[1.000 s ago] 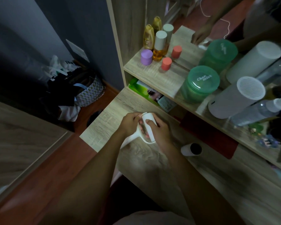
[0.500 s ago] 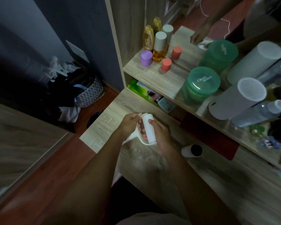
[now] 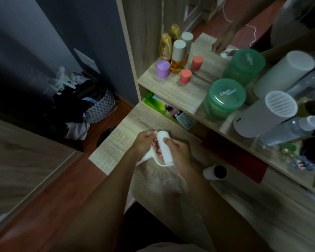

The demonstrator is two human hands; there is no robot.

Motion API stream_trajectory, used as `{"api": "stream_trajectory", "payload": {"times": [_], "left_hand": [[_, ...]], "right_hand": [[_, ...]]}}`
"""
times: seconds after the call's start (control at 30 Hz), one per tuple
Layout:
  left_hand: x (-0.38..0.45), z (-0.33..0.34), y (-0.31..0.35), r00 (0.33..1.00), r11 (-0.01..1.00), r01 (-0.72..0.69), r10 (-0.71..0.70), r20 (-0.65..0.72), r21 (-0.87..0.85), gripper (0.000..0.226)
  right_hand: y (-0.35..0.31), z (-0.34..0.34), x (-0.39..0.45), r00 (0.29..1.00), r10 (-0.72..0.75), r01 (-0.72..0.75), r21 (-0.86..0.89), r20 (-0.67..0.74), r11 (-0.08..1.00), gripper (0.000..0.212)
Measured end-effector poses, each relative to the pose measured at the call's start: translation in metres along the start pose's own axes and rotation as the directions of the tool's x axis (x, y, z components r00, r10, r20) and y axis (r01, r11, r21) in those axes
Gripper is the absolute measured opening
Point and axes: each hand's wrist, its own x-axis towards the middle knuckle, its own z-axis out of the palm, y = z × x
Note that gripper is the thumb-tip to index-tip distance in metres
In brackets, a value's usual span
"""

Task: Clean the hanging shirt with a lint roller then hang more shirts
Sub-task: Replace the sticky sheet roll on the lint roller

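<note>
Above the wooden counter, both hands hold the white lint roller; its roll runs away from the person, handle curving back left; left hand clenched on the handle, right hand grasping the roll; dim room, shelf of bottles behind

Both hands close together, fingers curled, seemingly gripping

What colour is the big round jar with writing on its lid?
Green, a see-through green jar with white lettering on the lid, seen in the head view.
</note>
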Motion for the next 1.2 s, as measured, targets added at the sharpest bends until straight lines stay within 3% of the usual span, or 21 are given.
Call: {"api": "stream_trajectory", "payload": {"times": [0.17, 0.4, 0.57, 0.73, 0.9, 1.0, 1.07, 1.2], "left_hand": [[0.004, -0.005, -0.001, 1.000, 0.998, 0.015, -0.015, 0.004, 0.061, 0.032], [0.007, -0.004, -0.003, 0.999, 0.995, 0.033, -0.030, -0.033, 0.094, 0.031], [0.008, -0.003, -0.007, 0.996, 0.998, 0.052, -0.048, -0.070, 0.047, 0.029], [0.006, -0.001, -0.001, 0.995, 0.999, 0.032, -0.031, -0.093, 0.004, 0.034], [0.007, -0.001, -0.002, 0.996, 0.998, 0.040, -0.043, -0.077, -0.046, 0.031], [0.008, 0.001, -0.001, 0.999, 0.996, 0.027, -0.031, -0.042, -0.086, 0.036], [0.011, 0.001, -0.001, 1.000, 0.995, 0.019, -0.020, -0.011, -0.094, 0.038], [0.007, -0.003, 0.003, 0.997, 0.996, 0.037, -0.032, 0.067, -0.078, 0.029]], "right_hand": [[0.005, 0.005, 0.005, 0.999, -0.035, 0.038, -0.065, 0.039, 0.997, 0.037], [0.013, 0.005, 0.006, 0.985, -0.150, 0.163, -0.192, 0.082, 0.968, 0.025], [0.007, 0.005, 0.014, 0.997, -0.054, 0.064, -0.171, 0.059, 0.983, 0.030], [0.005, 0.011, 0.019, 0.998, -0.066, 0.069, -0.216, 0.022, 0.974, 0.040], [0.010, 0.015, 0.018, 1.000, 0.026, -0.024, -0.089, 0.014, 0.996, 0.038], [0.006, 0.014, 0.015, 0.966, 0.206, -0.244, 0.295, 0.157, 0.924, 0.035], [-0.003, 0.014, 0.011, 0.935, 0.228, -0.332, 0.441, 0.273, 0.834, 0.035], [-0.005, 0.007, 0.010, 0.913, 0.278, -0.393, 0.461, 0.299, 0.796, 0.032]]}}
